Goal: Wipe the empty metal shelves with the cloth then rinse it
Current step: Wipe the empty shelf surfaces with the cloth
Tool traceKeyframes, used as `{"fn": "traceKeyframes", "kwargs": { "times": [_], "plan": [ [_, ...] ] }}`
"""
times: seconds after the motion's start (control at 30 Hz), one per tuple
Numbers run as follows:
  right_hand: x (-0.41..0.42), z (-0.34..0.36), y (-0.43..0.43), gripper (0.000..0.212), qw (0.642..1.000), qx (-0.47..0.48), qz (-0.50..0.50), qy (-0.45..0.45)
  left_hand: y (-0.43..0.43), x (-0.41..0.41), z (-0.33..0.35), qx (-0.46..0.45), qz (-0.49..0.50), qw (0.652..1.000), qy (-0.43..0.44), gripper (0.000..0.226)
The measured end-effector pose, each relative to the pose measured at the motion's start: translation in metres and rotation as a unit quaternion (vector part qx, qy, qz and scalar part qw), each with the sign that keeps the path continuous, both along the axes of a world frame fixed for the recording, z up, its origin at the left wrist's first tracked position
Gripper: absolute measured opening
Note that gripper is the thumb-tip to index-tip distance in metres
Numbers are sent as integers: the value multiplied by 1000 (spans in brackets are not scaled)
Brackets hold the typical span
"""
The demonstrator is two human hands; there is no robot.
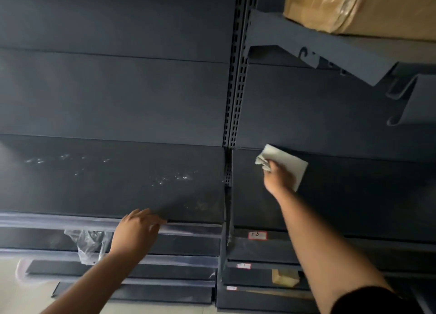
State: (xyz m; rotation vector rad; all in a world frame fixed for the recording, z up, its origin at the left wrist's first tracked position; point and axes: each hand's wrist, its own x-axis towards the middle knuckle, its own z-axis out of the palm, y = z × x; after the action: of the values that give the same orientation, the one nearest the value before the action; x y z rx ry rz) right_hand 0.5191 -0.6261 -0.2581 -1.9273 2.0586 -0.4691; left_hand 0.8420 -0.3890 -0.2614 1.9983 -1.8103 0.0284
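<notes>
Dark grey metal shelving (pixel 354 195) in two bays, split by a slotted upright (pixel 236 77). Right hand (pixel 279 178) laid on a pale cloth (pixel 287 162) at the back left of the right-bay shelf, near the upright. Cloth flat under the palm, bunched at its left corner beside the fingers; fingers pressed down onto it and held together, tips partly hidden by the bunched edge. Right forearm stretched up from the lower right, dark sleeve (pixel 377 299) at the frame bottom.

Left hand (pixel 136 226) resting on the front edge of the left-bay shelf (pixel 106 184), fingers slightly apart and extended, holding nothing. Shiny wet-looking specks across the middle of that shelf surface. Clear strip (pixel 47 219) running along its front lip.

Crumpled clear plastic bag (pixel 87 245) on a lower shelf, just left of the left wrist. Small white label with red border (pixel 257 235) on the front edge of the right bay, writing too blurred to read; further labels on lower edges. Tan paper-like item (pixel 284 277) on a lower right shelf. Cardboard box wrapped in tape (pixel 365 7) on the upper right shelf, carried on an angled bracket (pixel 318 47).
</notes>
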Motion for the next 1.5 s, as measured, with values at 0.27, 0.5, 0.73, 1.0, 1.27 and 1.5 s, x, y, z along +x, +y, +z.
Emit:
{"fn": "traceKeyframes", "kwargs": {
  "times": [0.27,0.5,0.73,1.0,1.27,1.5],
  "plan": [
    [162,52,39,35,842,101,57,-527,2,-2,-3,-18,0,1000,24,28],
    [75,83,9,12,761,-23,-65,-646,2,-7,-6,-25,5,999,35,29],
    [18,64,38,33,898,-139,-79,-410,7,-3,-4,-11,-12,998,54,27],
    [90,-16,85,42,995,23,98,19,18,37,-9,48,-135,982,121,54],
    [306,2,149,45,973,136,179,-53,40,156,-16,26,-118,989,85,47],
    [376,53,157,25,756,74,-69,-647,55,233,-11,-22,-53,998,9,35]
  ]
}}
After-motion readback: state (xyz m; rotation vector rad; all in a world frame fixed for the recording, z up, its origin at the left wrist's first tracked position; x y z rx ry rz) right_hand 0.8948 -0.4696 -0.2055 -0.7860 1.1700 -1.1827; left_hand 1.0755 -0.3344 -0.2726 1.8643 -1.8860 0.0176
